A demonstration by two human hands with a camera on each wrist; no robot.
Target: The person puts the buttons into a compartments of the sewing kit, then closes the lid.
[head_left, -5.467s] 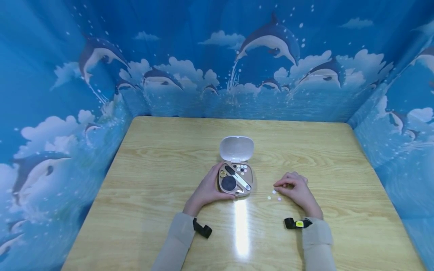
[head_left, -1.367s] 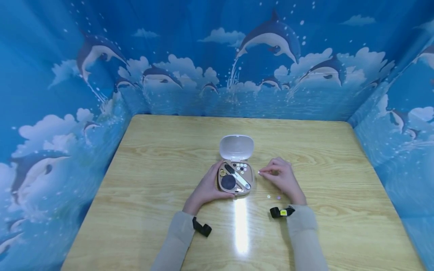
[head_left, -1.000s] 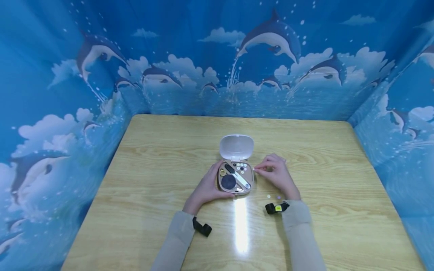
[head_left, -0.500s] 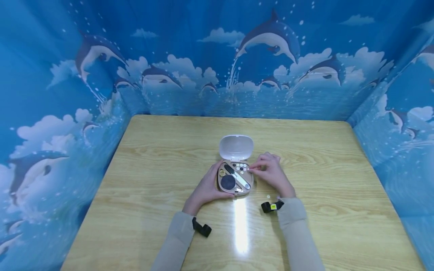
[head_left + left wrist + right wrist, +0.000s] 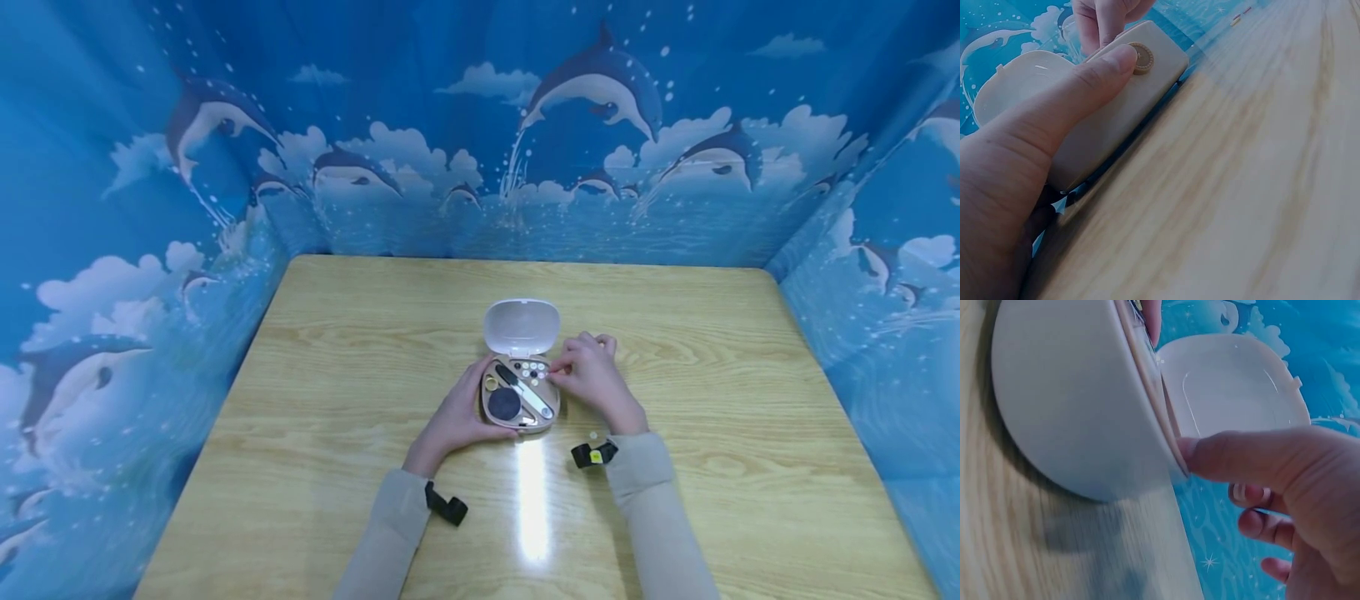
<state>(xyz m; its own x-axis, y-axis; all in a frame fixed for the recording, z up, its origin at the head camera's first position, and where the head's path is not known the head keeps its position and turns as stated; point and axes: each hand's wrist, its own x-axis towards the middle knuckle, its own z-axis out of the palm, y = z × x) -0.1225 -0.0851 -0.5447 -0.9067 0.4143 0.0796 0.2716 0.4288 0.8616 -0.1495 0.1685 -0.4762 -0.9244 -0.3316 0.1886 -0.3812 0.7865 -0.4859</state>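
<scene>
In the head view a tan sewing kit box (image 5: pixel 551 393) stands mid-table, its clear lid (image 5: pixel 521 325) tipped back. My left hand (image 5: pixel 459 415) grips the box along its left side; in the left wrist view the thumb lies beside the round clasp (image 5: pixel 1144 58). My right hand (image 5: pixel 592 377) has its thumb and fingertips pinched together at the right rim of the button compartment, where its button is hidden. Several white and dark buttons (image 5: pixel 534 367) sit there. A slim white tool with a dark end (image 5: pixel 529 395), a black disc (image 5: pixel 504 404) and a gold ring-like piece (image 5: pixel 491 383) fill other compartments.
One pale button (image 5: pixel 593 435) lies on the wooden table (image 5: pixel 360 358) close to the right wrist's black camera (image 5: pixel 592 454). The left wrist camera (image 5: pixel 447 506) is below the box. Blue dolphin curtains (image 5: pixel 420 225) stand behind and at both sides of the table.
The right hand has carried a white button from the tabletop leftward to the box's button compartment. The purple button is now covered by the right arm. The left hand has stayed in place.
</scene>
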